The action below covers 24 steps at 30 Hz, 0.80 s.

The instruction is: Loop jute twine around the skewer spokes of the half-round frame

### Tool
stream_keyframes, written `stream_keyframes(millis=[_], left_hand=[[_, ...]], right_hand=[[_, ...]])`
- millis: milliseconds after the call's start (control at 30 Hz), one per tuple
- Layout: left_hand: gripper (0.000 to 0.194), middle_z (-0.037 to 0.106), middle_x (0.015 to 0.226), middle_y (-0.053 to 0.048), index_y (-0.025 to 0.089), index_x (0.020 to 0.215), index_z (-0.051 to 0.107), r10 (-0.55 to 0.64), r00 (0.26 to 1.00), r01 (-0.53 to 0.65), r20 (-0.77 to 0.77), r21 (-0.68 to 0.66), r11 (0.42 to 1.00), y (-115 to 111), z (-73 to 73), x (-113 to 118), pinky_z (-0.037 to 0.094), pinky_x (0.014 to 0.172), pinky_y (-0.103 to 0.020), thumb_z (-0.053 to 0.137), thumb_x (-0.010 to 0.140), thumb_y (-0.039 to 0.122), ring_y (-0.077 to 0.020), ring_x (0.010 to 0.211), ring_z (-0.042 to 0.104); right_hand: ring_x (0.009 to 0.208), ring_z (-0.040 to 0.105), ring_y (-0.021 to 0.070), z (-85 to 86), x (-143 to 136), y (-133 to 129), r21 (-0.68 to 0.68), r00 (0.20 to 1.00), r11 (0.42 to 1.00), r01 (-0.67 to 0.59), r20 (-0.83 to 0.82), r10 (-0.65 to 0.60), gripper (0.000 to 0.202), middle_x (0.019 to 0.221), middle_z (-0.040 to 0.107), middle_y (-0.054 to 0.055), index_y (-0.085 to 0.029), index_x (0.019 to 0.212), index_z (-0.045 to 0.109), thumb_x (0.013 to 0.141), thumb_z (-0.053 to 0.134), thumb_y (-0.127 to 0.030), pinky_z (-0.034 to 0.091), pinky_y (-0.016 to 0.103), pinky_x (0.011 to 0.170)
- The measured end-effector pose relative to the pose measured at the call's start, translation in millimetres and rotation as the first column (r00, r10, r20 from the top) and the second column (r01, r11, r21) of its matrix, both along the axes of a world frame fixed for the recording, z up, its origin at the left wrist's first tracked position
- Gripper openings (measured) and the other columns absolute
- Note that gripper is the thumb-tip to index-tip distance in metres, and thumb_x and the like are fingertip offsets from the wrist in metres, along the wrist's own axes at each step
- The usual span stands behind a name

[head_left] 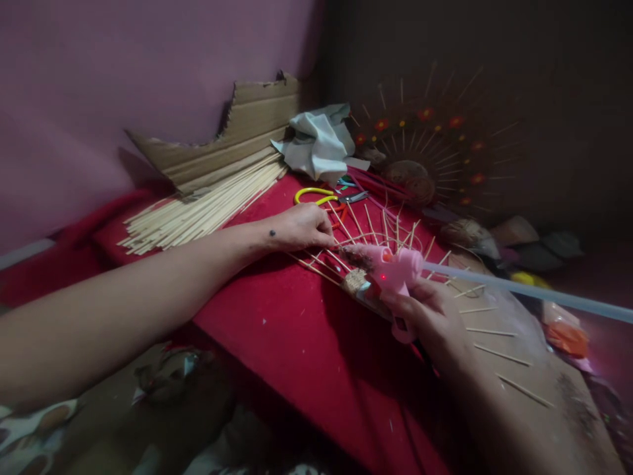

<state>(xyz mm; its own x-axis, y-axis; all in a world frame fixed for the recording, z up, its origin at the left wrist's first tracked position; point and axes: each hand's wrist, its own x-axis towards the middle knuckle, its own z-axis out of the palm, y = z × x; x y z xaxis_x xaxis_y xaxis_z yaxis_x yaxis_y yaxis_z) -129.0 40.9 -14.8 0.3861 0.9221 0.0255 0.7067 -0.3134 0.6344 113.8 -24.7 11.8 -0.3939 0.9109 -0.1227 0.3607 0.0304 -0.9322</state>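
Observation:
My right hand (435,313) is wrapped round the handle of a pink hot glue gun (403,267) with a small red light lit. A long, pale glue stick (524,287) juts from its back. The dirty nozzle points left, close to the fingertips of my left hand (311,227). Those fingers are pinched together at a fan of thin wooden sticks (397,231); what lies between them is hidden. A thin cord (373,235) curves across the sticks, which spread out from a round, woven-looking piece (355,280) partly behind the gun.
Yellow-handled scissors (315,192) lie just beyond my left hand on the red cloth (277,330). Behind are a bundle of loose sticks (208,208), torn cardboard (212,158) and a crumpled pale cloth (319,142). A flower-decorated stick sunburst (425,142) stands at the back right.

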Motion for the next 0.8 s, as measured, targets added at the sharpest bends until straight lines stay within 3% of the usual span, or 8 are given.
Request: stream_keyframes(millis=[167, 333, 633, 800], left_hand=[[0.023, 0.065, 0.068, -0.005, 0.014, 0.075, 0.074, -0.010, 1.000, 0.010, -0.010, 0.025, 1.000, 1, 0.3, -1, 0.037, 0.064, -0.028, 0.060, 0.075, 0.032, -0.0142, 0.067, 0.052], [0.024, 0.065, 0.069, -0.006, 0.011, 0.074, 0.073, -0.028, 0.999, 0.028, 0.033, -0.002, 1.000, 2, -0.1, -2, 0.037, 0.063, -0.028, 0.060, 0.075, 0.031, -0.0139, 0.064, 0.052], [0.018, 0.061, 0.065, -0.004, 0.012, 0.069, 0.071, 0.026, 0.999, -0.026, 0.032, -0.018, 1.000, 0, 2.6, 1, 0.034, 0.060, -0.028, 0.061, 0.073, 0.026, -0.0131, 0.062, 0.050], [0.018, 0.061, 0.065, -0.004, 0.011, 0.071, 0.072, 0.023, 0.999, -0.022, 0.026, -0.015, 1.000, 0, 3.3, 1, 0.033, 0.058, -0.028, 0.062, 0.074, 0.026, -0.0122, 0.060, 0.049]], right_hand=[[0.052, 0.049, 0.0138, -1.1, -1, 0, 0.002, 0.999, 1.000, 0.007, 0.041, -0.007, 0.020, 0.054, 0.052, -0.002, -0.018, 0.068, 0.060, 0.070, 0.066, -0.037, 0.036, 0.024, 0.049], [0.060, 0.056, 0.0165, 0.4, -2, 0, 0.053, 0.996, 0.999, -0.010, 0.095, 0.005, 0.026, 0.062, 0.059, 0.001, -0.018, 0.069, 0.063, 0.074, 0.063, -0.043, 0.040, 0.025, 0.053], [0.063, 0.052, 0.0148, -9.3, 2, 1, 0.186, 0.974, 0.981, -0.052, 0.225, 0.009, 0.026, 0.064, 0.059, 0.000, -0.018, 0.073, 0.061, 0.083, 0.057, -0.042, 0.038, 0.024, 0.057], [0.054, 0.048, 0.0125, -10.1, -1, 0, 0.158, 0.975, 0.987, -0.042, 0.223, 0.006, 0.031, 0.060, 0.057, -0.001, -0.018, 0.070, 0.059, 0.082, 0.057, -0.047, 0.033, 0.023, 0.050]])
